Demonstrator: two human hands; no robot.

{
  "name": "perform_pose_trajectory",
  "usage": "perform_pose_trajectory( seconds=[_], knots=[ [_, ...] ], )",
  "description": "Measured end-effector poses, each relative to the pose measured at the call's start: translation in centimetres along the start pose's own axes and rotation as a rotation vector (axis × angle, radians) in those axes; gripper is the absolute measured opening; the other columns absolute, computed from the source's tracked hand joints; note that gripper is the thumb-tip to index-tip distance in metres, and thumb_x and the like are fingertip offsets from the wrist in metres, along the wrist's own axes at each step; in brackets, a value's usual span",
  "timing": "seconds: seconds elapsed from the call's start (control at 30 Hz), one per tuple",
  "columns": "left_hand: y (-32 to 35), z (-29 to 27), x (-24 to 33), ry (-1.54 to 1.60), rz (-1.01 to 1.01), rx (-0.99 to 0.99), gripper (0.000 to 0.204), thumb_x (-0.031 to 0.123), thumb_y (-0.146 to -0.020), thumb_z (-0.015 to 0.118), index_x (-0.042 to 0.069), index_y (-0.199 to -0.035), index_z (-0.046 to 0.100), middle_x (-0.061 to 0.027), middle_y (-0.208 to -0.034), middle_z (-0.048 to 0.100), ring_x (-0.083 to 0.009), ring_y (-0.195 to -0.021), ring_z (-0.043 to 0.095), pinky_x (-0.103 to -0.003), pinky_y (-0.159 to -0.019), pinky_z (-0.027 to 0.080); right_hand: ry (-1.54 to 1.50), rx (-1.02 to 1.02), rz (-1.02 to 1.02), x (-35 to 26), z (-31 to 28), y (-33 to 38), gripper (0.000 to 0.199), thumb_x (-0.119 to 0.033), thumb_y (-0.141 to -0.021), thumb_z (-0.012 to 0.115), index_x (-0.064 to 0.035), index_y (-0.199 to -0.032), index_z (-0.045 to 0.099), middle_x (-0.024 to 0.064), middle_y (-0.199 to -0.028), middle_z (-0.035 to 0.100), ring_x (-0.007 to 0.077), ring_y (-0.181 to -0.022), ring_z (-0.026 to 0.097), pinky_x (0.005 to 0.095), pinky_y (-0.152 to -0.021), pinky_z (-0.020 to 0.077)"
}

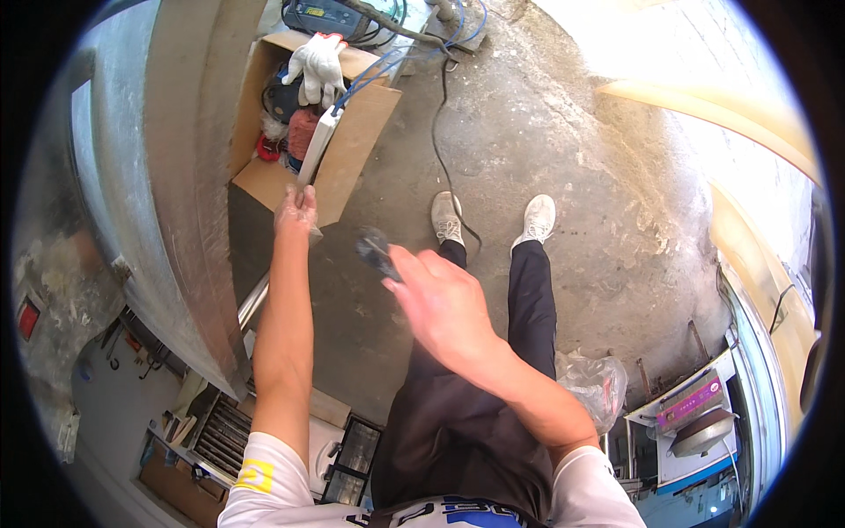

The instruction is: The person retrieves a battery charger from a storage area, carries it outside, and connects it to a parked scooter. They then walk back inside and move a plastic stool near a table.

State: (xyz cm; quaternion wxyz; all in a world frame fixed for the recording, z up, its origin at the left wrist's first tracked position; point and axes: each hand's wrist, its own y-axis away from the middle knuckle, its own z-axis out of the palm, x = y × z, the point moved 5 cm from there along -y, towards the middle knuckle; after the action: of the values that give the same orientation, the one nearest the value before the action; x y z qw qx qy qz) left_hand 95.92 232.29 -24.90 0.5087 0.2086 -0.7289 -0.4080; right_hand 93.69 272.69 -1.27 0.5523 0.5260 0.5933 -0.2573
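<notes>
From over here, the thing nearest is the right hand [444,304], lifted in front of the body, its fingers closed around a small dark object [377,251] too blurred for me to make out. Ahead and to the left, the left hand [295,213] reaches out at arm's length; its fingers look to be pinching the lower end of a slim white bar [319,143], which points away from them, tilted. Blue cables [365,75] leave the bar's far end and run on beyond the fingers.

Just past the left fingers stands an open cardboard box [349,167], a flap of it behind the bar. A reddish cloth [303,132] lies inside, and farther from the fingers a white glove [317,69] is draped at the box's edge. Beyond that again I see a blue machine [327,16].

To the right of the left hand, a dark cord [437,145] trails over the grey floor [528,114] to the left shoe [445,211]. Behind the right fingers, beside the forearm, is a clear plastic bag [597,387], and farther right a purple box [689,402].
</notes>
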Motion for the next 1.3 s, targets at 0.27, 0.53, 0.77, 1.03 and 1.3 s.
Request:
perform_pose_trajectory(
  seconds=[0.27, 0.53, 0.77, 1.03, 1.3],
  knots=[
    [21.2, 7.0, -6.2, -0.643, 0.262, -0.640, 0.071, 0.014, -0.092, 0.066, 0.009, -0.152, 0.027, -0.0165, -0.152, 0.031, -0.0348, -0.122, 0.051, -0.048, -0.099, 0.048, -0.052, 0.203, -0.144, -6.7, 5.8, -7.3, 0.034, -0.005, -0.077, 0.060, 0.0041, -0.109, 0.057, 0.0125, -0.084, 0.057, 0.0272, -0.079, 0.062, 0.0375, -0.066, 0.0503],
    [24.7, 8.7, -3.5, -0.330, 0.414, -1.041, 0.044, 0.010, -0.094, 0.064, -0.008, -0.131, 0.050, -0.0216, -0.141, 0.049, -0.0360, -0.130, 0.050, -0.051, -0.113, 0.041, -0.028, 0.154, -0.200, -8.1, 9.4, -7.6, 0.027, -0.008, -0.079, 0.060, 0.0036, -0.104, 0.057, 0.0104, -0.084, 0.054, 0.0258, -0.079, 0.059, 0.0374, -0.065, 0.0501],
    [27.0, 13.0, -3.9, -0.268, 0.351, -1.316, 0.046, 0.018, -0.097, 0.062, -0.005, -0.135, 0.050, -0.0238, -0.146, 0.046, -0.0393, -0.143, 0.034, -0.047, -0.118, 0.034, 0.073, -0.057, -0.171, -9.0, 11.7, -9.1, 0.041, -0.010, -0.079, 0.060, 0.0082, -0.115, 0.060, 0.0104, -0.093, 0.057, 0.0286, -0.095, 0.058, 0.0404, -0.084, 0.0504],
    [14.1, 17.3, 2.8, 0.843, -0.152, -1.129, 0.042, 0.026, -0.104, 0.049, -0.007, -0.130, 0.048, -0.0209, -0.139, 0.053, -0.0355, -0.139, 0.041, -0.048, -0.118, 0.037, 0.006, 0.244, -0.310, -4.5, 10.3, -8.7, 0.035, -0.011, -0.075, 0.061, 0.0010, -0.108, 0.065, 0.0173, -0.119, 0.058, 0.0360, -0.119, 0.052, 0.0454, -0.104, 0.0424],
    [4.2, 10.2, 2.2, 0.415, -0.170, -0.288, 0.066, 0.038, -0.104, 0.045, -0.009, -0.147, 0.027, -0.0212, -0.151, 0.040, -0.0367, -0.136, 0.045, -0.048, -0.112, 0.042, 0.173, 0.000, 0.200, 14.9, 6.8, -0.4, 0.016, -0.011, -0.083, 0.063, -0.0031, -0.097, 0.062, 0.0166, -0.096, 0.063, 0.0370, -0.096, 0.060, 0.0480, -0.083, 0.0502]
  ],
)
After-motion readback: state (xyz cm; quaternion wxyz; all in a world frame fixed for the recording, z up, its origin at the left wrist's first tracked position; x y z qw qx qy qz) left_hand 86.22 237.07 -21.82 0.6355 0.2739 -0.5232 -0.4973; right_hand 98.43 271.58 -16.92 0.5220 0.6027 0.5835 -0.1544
